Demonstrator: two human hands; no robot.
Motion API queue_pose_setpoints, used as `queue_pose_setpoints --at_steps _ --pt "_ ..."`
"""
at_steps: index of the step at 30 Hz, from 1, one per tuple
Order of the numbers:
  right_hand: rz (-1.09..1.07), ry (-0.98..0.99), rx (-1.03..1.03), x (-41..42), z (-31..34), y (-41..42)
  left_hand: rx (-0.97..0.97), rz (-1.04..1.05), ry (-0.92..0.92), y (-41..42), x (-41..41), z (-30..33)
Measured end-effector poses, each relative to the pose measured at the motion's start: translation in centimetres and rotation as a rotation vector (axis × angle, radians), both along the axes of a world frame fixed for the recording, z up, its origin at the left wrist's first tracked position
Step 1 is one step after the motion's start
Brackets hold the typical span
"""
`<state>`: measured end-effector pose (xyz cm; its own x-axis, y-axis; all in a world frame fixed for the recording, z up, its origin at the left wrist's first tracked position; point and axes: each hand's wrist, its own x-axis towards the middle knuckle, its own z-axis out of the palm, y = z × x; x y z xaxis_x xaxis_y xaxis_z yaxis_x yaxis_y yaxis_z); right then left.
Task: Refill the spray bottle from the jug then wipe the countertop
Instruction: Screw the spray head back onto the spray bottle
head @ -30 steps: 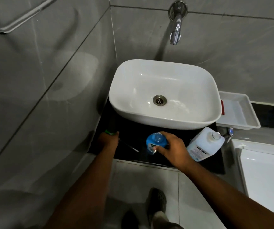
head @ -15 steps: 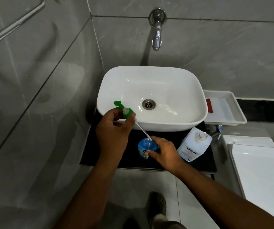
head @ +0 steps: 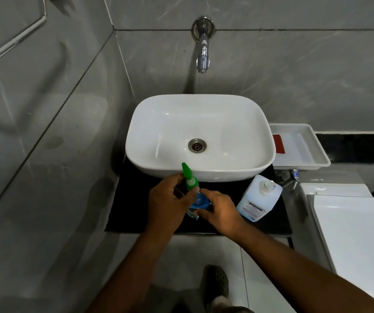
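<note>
Spray bottle [head: 196,205] is standing on the black surface [head: 136,204] just in front of the basin [head: 200,136].

Right hand [head: 221,211]: fingers wrapping its body.

Left hand [head: 165,201]: fingers pinching the green spray head [head: 189,177] over the neck.

- Bottle: likely light, slick plastic; best gripped round the body.
- Jug [head: 259,197] is sitting capped, right of the basin front.
- Tray [head: 298,146] beyond; nothing blocking.

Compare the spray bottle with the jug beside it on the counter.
The spray bottle is small and blue, the jug larger, white and squarish. The bottle is held by both hands, left hand on its green spray head, right hand steadying it; the jug stands untouched. Both stand on the black countertop before the sink.
</note>
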<state>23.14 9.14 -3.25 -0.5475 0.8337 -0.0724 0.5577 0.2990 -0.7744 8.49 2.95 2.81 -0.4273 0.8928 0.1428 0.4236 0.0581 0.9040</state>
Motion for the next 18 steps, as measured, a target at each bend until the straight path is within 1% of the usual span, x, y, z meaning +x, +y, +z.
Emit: queue_pose_setpoints --at_steps 3,6,9,13,15,18 --pt "0.003 0.026 0.001 0.0 0.1 0.0 -0.078 -0.083 0.037 -0.1 0.2 -1.5" --pt "0.002 0.037 0.011 0.0 0.1 -0.2 -0.058 -0.105 0.133 0.2 0.0 -2.5" --pt "-0.011 0.067 -0.026 0.0 0.1 -0.2 -0.043 -0.175 0.220 0.4 -0.1 -3.0" --pt "-0.007 0.078 -0.030 0.0 0.1 -0.1 0.018 -0.248 0.129 0.5 0.1 -3.5" --pt "0.005 0.086 -0.022 0.0 0.1 0.0 0.000 -0.198 0.107 0.5 0.6 -3.8" --pt "0.008 0.080 -0.011 0.1 0.1 0.0 -0.113 0.027 0.050 0.2 1.6 -4.3"
